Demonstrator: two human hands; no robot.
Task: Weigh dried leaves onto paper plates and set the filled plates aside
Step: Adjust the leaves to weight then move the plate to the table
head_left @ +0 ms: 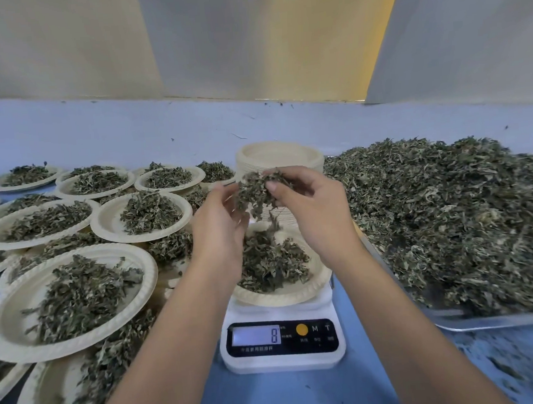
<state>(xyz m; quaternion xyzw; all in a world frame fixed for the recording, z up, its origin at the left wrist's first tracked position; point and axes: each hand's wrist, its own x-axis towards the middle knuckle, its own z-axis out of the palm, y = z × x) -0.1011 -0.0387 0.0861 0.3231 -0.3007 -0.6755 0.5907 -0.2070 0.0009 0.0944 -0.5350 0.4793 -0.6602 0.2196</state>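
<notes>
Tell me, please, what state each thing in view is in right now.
Scale, on, reading 8.
Plate on the scale, partly filled.
Clump of leaves, pinched above that plate.
Right hand, pinching the clump.
Left hand, at the clump, fingers blurred.
Stack of plates, empty.
Filled plates, set aside at left.
Tray, heaped with loose leaves.

L hand (219,225) loose, R hand (311,206) curled

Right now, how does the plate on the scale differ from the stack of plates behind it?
The plate on the scale holds leaves; the stack of plates is empty on top. The plate lies single; the stack stands many high on the table. Both are pale paper.
</notes>
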